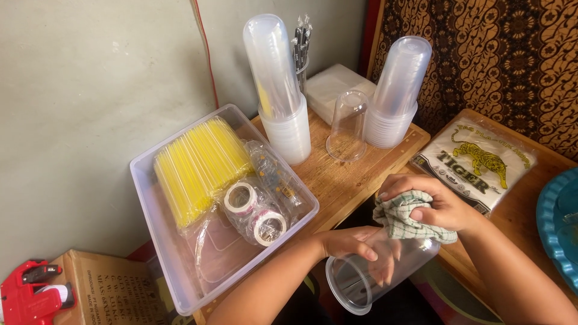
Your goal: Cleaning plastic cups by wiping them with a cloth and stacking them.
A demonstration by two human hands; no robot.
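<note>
Below the table's edge my left hand [352, 244] wraps the clear cup [376, 268] sideways (mouth toward me), steadying it while my right hand [430, 201] fists the checked cloth [404, 219] against its base.

the cup [367, 274] is clear plastic, empty, lying nearly on its side in the air below the surface edge, its open mouth turned toward the camera and down-left. the cloth [404, 218] is a green-and-white checked rag, bunched up and pressed against the cup's upper side near its base.
</note>
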